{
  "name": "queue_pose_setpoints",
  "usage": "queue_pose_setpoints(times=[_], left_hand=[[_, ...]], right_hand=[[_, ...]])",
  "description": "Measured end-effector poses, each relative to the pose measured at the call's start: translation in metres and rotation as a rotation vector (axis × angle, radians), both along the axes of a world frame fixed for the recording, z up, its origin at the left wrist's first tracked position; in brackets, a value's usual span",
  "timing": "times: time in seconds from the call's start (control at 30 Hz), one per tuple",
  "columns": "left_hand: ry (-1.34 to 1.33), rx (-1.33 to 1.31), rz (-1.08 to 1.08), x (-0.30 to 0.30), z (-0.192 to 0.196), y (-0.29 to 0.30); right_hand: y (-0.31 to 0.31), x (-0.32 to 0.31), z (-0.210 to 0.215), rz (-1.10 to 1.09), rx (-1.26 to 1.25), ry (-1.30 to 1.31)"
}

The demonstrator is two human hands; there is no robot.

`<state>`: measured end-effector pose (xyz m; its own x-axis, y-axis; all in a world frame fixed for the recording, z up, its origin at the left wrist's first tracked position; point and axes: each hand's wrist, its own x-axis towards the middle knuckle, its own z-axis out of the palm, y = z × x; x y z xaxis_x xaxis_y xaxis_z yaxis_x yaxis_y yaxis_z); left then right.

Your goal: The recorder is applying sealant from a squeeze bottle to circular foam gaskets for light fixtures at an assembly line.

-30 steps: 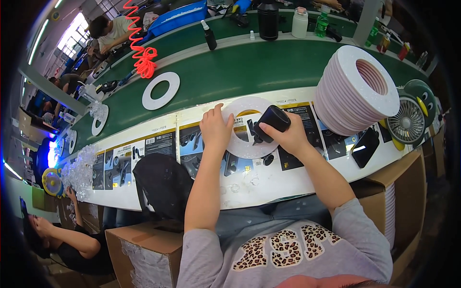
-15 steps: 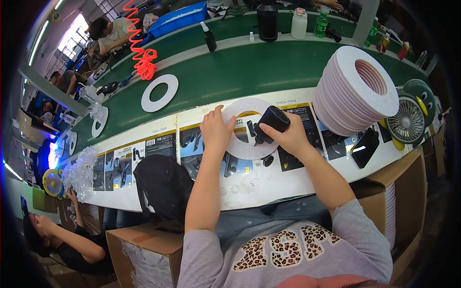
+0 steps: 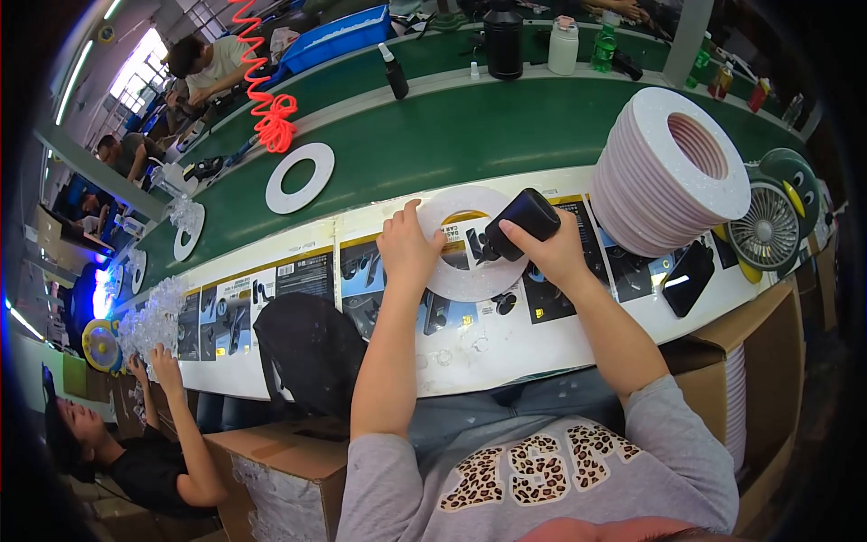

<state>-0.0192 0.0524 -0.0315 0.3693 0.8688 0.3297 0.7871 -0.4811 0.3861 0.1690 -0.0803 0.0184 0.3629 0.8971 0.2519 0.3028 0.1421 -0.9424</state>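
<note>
Counting from the centre of the frame: one white ring [image 3: 470, 285] lies flat on the white surface [image 3: 533, 348], over printed sheets. One left hand [image 3: 406, 248] is at its left side, the fingers somewhat apart along the upper-left rim and the thumb near the edge of the hole; whether they pinch the ring or only rest on it cannot be told. One right hand [image 3: 558, 251], at the ring's right side, has its fingers wrapped about one black bottle-shaped tool [image 3: 524, 219], tilted, its narrow tip pointing down and left over the ring's right part. Contact between tip and ring cannot be confirmed.

Right of the frame: one tall stack of rings [image 3: 650, 172], individual count not established; one dark phone [image 3: 689, 278], just below the stack; one small fan [image 3: 763, 226].

Upper left: one loose ring [image 3: 300, 178] on the green belt [image 3: 406, 135], well apart from both hands, with at least two others farther left. One red coiled hose [image 3: 274, 122] hangs above it.

Left: one pile of clear pieces [image 3: 155, 316], uncounted, with one co-worker [image 3: 149, 470] reaching to it. One black bag [image 3: 309, 352] stands left of the left forearm.
</note>
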Motion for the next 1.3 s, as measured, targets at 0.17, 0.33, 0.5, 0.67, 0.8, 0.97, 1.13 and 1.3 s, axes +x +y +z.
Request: queue_pose_setpoints(times=[0.17, 0.33, 0.5, 0.67, 0.8, 0.97, 1.13, 1.3], left_hand=[[0.020, -0.020, 0.055, -0.006, 0.002, 0.006], [0.017, -0.010, 0.057, -0.007, 0.000, 0.006], [0.022, 0.010, 0.057, -0.007, 0.000, 0.005], [0.029, 0.021, 0.058, -0.007, -0.001, 0.006], [0.029, 0.027, 0.057, -0.007, -0.002, 0.007], [0.023, 0.026, 0.055, -0.007, -0.002, 0.007], [0.011, 0.032, 0.053, -0.007, -0.003, 0.007], [0.009, 0.034, 0.042, -0.008, -0.003, 0.007]], right_hand=[[0.001, 0.003, -0.002, -0.044, -0.008, -0.031], [0.002, -0.002, -0.005, 0.009, 0.011, -0.010], [0.002, -0.004, -0.005, 0.019, 0.012, -0.022], [0.002, -0.003, -0.005, 0.027, 0.011, -0.058], [0.003, -0.003, -0.008, 0.034, 0.017, -0.069], [0.004, -0.002, -0.010, 0.039, 0.005, -0.065], [0.003, -0.003, -0.009, 0.038, -0.015, -0.074], [0.003, -0.003, -0.010, 0.033, -0.002, -0.084]])
